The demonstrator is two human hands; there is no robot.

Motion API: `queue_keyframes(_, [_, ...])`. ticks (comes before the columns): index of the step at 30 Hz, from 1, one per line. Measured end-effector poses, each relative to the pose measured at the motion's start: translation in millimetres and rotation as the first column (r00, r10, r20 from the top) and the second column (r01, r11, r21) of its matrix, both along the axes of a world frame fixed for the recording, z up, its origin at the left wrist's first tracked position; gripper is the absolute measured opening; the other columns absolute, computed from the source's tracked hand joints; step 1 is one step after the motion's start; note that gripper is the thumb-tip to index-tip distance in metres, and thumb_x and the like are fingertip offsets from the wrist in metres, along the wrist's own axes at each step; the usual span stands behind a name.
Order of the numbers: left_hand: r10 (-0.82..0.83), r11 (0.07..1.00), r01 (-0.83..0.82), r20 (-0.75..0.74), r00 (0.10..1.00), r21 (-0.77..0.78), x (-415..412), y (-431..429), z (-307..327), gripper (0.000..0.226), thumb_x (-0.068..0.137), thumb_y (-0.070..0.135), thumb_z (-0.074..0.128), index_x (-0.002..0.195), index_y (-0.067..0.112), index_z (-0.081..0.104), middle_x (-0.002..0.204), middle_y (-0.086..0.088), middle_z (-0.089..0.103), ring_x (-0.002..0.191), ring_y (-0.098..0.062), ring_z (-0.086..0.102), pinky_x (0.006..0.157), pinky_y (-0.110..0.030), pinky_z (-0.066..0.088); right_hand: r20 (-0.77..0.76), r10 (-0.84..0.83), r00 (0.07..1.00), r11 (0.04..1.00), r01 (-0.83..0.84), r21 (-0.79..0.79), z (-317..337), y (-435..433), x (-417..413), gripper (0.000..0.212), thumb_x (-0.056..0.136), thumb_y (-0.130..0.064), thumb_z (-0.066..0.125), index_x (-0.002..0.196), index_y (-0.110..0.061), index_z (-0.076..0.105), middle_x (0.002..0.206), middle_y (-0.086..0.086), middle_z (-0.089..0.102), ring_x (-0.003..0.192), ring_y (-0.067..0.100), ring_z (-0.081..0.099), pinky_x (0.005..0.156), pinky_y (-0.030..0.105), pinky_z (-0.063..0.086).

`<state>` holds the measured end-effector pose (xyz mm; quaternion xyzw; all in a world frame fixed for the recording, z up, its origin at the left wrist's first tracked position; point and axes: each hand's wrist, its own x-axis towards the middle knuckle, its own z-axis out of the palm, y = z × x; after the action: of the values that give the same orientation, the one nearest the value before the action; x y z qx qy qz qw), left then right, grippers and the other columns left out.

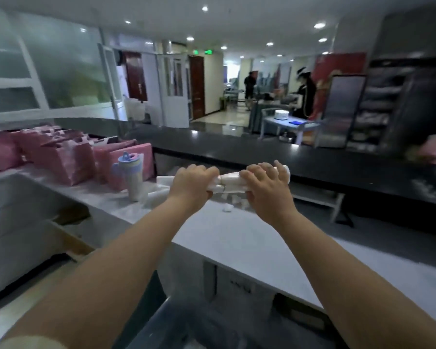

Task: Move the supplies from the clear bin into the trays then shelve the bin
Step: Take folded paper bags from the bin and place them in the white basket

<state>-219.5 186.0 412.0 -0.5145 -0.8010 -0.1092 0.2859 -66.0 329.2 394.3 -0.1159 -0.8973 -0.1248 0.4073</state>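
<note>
Both my arms reach forward over the white counter (237, 238). My left hand (191, 185) and my right hand (264, 187) grip the two ends of a bundle of white wrapped supplies (228, 183), held just above the counter's far side. Small white pieces (227, 208) lie on the counter under the bundle. A clear bin (186, 323) shows blurred at the bottom edge, below my arms. I cannot make out any trays; a white flat thing (163, 179) lies left of my left hand.
A pastel tumbler (132, 177) stands left of my hands, beside pink paper bags (61, 157). A black raised counter (312, 157) runs behind the white one. Dark shelving (378, 109) is at the right. People stand far back in the room.
</note>
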Motion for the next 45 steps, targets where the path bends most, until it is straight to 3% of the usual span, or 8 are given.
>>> queue_keyframes(7, [-0.291, 0.955, 0.293, 0.045, 0.956, -0.050, 171, 129, -10, 0.040, 0.077, 0.026, 0.068, 0.113, 0.026, 0.051, 0.096, 0.001, 0.058, 0.090, -0.024, 0.051, 0.069, -0.032, 0.028, 0.035, -0.283, 0.958, 0.959, 0.283, 0.000, -6, 76, 206, 0.049, 0.063, -0.005, 0.077, 0.109, -0.006, 0.062, 0.104, 0.013, 0.063, 0.092, 0.038, 0.058, 0.088, 0.050, 0.045])
queue_keyframes(19, [-0.602, 0.790, 0.605, 0.066, 0.796, -0.100, 491, 296, -66, 0.037, 0.082, 0.028, 0.064, 0.115, 0.026, 0.047, 0.100, 0.001, 0.054, 0.093, -0.024, 0.049, 0.069, -0.034, 0.028, 0.163, -0.623, 0.765, 0.767, 0.638, -0.066, -49, 168, 545, 0.043, 0.065, -0.006, 0.075, 0.106, -0.011, 0.064, 0.098, 0.010, 0.064, 0.088, 0.035, 0.058, 0.080, 0.046, 0.047])
queue_keyframes(27, [-0.626, 0.753, 0.657, 0.277, 0.729, -0.028, 608, 373, -86, 0.039, 0.078, 0.027, 0.066, 0.115, 0.026, 0.051, 0.101, -0.002, 0.060, 0.096, -0.029, 0.053, 0.071, -0.035, 0.038, 0.108, -0.703, 0.703, 0.697, 0.711, -0.094, -65, 231, 664, 0.043, 0.076, -0.005, 0.068, 0.118, -0.013, 0.064, 0.121, 0.013, 0.062, 0.115, 0.037, 0.053, 0.103, 0.054, 0.036])
queue_keyframes(31, [-0.584, 0.769, 0.639, 0.376, 0.719, -0.027, 630, 410, -96, 0.038, 0.076, 0.030, 0.067, 0.110, 0.031, 0.050, 0.093, -0.002, 0.059, 0.088, -0.028, 0.056, 0.066, -0.033, 0.038, 0.032, -0.706, 0.708, 0.695, 0.700, -0.161, -90, 253, 680, 0.042, 0.077, -0.003, 0.067, 0.118, -0.012, 0.063, 0.119, 0.013, 0.062, 0.113, 0.036, 0.053, 0.099, 0.048, 0.041])
queue_keyframes(35, [-0.534, 0.777, 0.630, 0.534, 0.656, 0.004, 635, 449, -109, 0.033, 0.075, 0.028, 0.064, 0.103, 0.036, 0.050, 0.085, 0.006, 0.059, 0.073, -0.019, 0.053, 0.057, -0.029, 0.036, -0.002, -0.680, 0.733, 0.634, 0.587, -0.503, -119, 281, 683, 0.026, 0.082, -0.013, 0.066, 0.108, -0.015, 0.063, 0.099, 0.003, 0.066, 0.094, 0.025, 0.059, 0.085, 0.039, 0.046])
queue_keyframes(38, [-0.487, 0.778, 0.626, 0.678, 0.550, 0.051, 635, 481, -117, 0.030, 0.073, 0.029, 0.064, 0.096, 0.041, 0.050, 0.075, 0.013, 0.057, 0.068, -0.012, 0.056, 0.052, -0.027, 0.040, -0.035, -0.655, 0.755, 0.237, 0.162, -0.958, -127, 318, 675, 0.032, 0.089, -0.027, 0.062, 0.119, -0.023, 0.054, 0.106, -0.006, 0.062, 0.100, 0.016, 0.058, 0.083, 0.032, 0.047])
queue_keyframes(41, [-0.453, 0.751, 0.649, 0.809, 0.374, 0.121, 635, 519, -122, 0.027, 0.069, 0.031, 0.066, 0.091, 0.038, 0.052, 0.077, 0.014, 0.062, 0.069, -0.006, 0.059, 0.059, -0.031, 0.051, -0.222, -0.595, 0.772, -0.081, -0.332, -0.940, -133, 370, 657, 0.034, 0.092, -0.024, 0.060, 0.124, -0.024, 0.049, 0.117, 0.001, 0.060, 0.105, 0.021, 0.060, 0.090, 0.040, 0.051])
queue_keyframes(45, [-0.409, 0.714, 0.658, 0.905, 0.115, 0.239, 635, 564, -127, 0.030, 0.067, 0.023, 0.072, 0.092, 0.031, 0.056, 0.085, 0.007, 0.065, 0.081, -0.014, 0.062, 0.072, -0.037, 0.053, -0.478, -0.550, 0.685, -0.172, -0.654, -0.737, -145, 429, 646, 0.038, 0.088, -0.010, 0.061, 0.124, -0.019, 0.054, 0.119, 0.010, 0.065, 0.102, 0.027, 0.065, 0.087, 0.042, 0.054])
